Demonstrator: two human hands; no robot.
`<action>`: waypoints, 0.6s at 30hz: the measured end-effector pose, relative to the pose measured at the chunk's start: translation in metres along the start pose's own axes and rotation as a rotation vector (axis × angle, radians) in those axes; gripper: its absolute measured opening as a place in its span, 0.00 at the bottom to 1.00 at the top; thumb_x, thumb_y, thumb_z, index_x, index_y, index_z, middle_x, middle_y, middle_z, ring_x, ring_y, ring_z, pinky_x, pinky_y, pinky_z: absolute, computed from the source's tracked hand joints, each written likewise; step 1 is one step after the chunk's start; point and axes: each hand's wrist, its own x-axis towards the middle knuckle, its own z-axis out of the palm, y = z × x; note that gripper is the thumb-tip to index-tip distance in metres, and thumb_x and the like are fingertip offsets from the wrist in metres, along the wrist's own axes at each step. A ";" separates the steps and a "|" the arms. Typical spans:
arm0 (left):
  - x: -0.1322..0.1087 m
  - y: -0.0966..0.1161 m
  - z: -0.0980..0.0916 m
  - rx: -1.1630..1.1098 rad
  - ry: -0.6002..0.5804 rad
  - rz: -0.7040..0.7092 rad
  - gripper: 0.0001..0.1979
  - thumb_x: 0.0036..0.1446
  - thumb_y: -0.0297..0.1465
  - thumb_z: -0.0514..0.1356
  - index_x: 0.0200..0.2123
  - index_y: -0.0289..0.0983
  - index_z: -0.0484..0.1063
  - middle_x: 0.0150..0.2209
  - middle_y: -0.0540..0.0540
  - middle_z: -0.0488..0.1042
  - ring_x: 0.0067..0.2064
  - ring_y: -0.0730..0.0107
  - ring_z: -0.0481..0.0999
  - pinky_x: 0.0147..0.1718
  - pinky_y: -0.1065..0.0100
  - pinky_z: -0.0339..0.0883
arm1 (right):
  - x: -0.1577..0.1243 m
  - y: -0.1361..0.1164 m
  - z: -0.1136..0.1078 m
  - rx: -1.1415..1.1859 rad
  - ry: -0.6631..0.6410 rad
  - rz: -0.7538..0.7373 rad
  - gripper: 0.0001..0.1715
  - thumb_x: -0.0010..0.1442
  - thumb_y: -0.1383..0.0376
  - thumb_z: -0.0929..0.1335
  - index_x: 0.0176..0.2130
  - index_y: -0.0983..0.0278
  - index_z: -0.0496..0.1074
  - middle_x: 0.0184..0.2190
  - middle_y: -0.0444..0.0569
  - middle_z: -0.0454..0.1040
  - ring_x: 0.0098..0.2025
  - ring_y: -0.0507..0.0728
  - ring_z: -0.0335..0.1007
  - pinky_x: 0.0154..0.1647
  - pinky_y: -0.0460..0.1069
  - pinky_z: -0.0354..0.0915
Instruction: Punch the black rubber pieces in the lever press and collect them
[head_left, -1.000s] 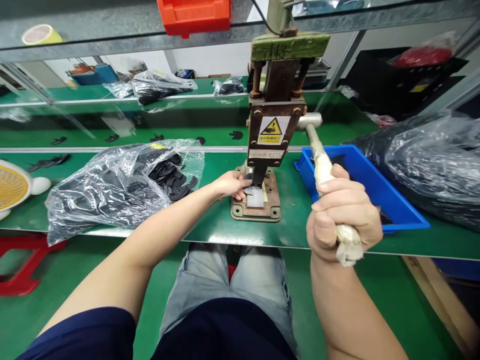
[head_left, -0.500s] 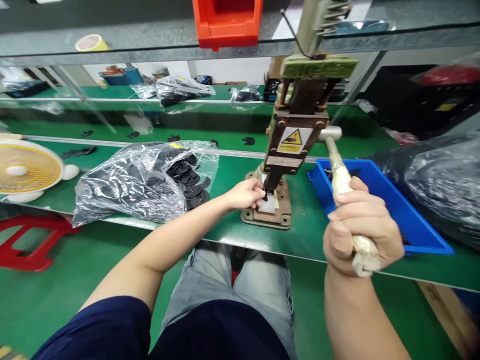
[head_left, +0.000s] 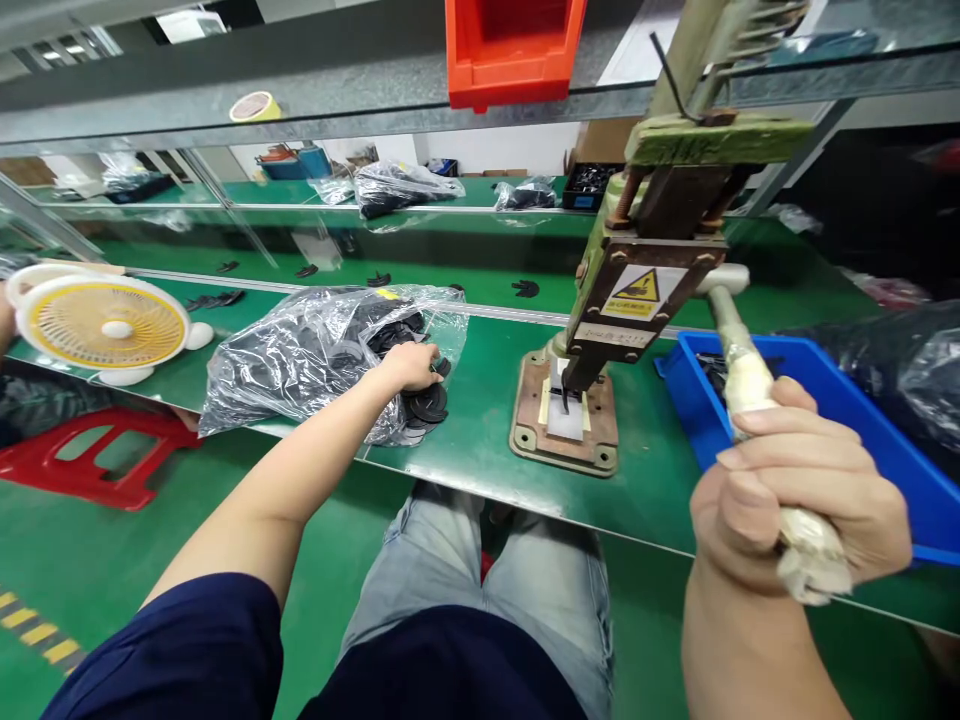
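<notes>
My right hand (head_left: 802,490) is wrapped round the tape-covered lever handle (head_left: 746,375) of a hand press (head_left: 634,295). The press's ram is low over its base plate (head_left: 529,410), and a small black part (head_left: 568,402) shows under it, on a pale block (head_left: 565,418). My left hand (head_left: 411,366) is over the mouth of a clear plastic bag (head_left: 277,365), above loose black curved plastic parts (head_left: 426,405). Its fingers are pinched together, and a black plastic part shows at the fingertips.
A blue bin (head_left: 686,400) with black parts stands right of the press. To the left are a white and yellow fan (head_left: 112,325) and a red stool (head_left: 105,460). Overhead, an orange bin (head_left: 514,75) hangs at the shelf edge. Black parts (head_left: 525,288) lie scattered behind the rail.
My left hand has moved left from the press base to the black parts at the bag's mouth. My right hand still holds the lever handle. The view has shifted left.
</notes>
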 end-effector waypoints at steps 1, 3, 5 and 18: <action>0.003 0.001 0.002 -0.006 -0.008 0.014 0.28 0.56 0.45 0.68 0.56 0.41 0.73 0.51 0.39 0.82 0.53 0.51 0.80 0.49 0.62 0.70 | 0.001 -0.001 0.000 0.000 -0.004 -0.005 0.23 0.48 0.57 0.75 0.18 0.60 0.60 0.18 0.39 0.69 0.28 0.56 0.73 0.52 0.70 0.74; 0.010 0.005 0.003 -0.023 -0.004 0.055 0.26 0.55 0.42 0.69 0.55 0.41 0.73 0.49 0.41 0.82 0.51 0.53 0.81 0.47 0.64 0.70 | 0.001 -0.001 -0.001 -0.005 -0.015 -0.018 0.22 0.48 0.57 0.75 0.18 0.60 0.60 0.18 0.39 0.69 0.28 0.56 0.73 0.52 0.71 0.74; 0.016 0.009 0.002 -0.035 0.010 0.114 0.19 0.55 0.41 0.68 0.49 0.42 0.74 0.44 0.43 0.83 0.47 0.54 0.81 0.45 0.64 0.70 | 0.002 -0.002 -0.002 -0.015 -0.032 -0.021 0.22 0.49 0.56 0.74 0.19 0.60 0.61 0.19 0.38 0.69 0.29 0.56 0.73 0.53 0.71 0.74; 0.002 0.090 0.022 -1.341 -0.125 0.273 0.25 0.53 0.32 0.72 0.25 0.39 0.54 0.29 0.49 0.75 0.28 0.74 0.77 0.28 0.72 0.67 | 0.002 0.000 -0.002 -0.019 -0.067 -0.083 0.25 0.54 0.54 0.74 0.21 0.61 0.59 0.20 0.38 0.68 0.31 0.52 0.74 0.55 0.67 0.75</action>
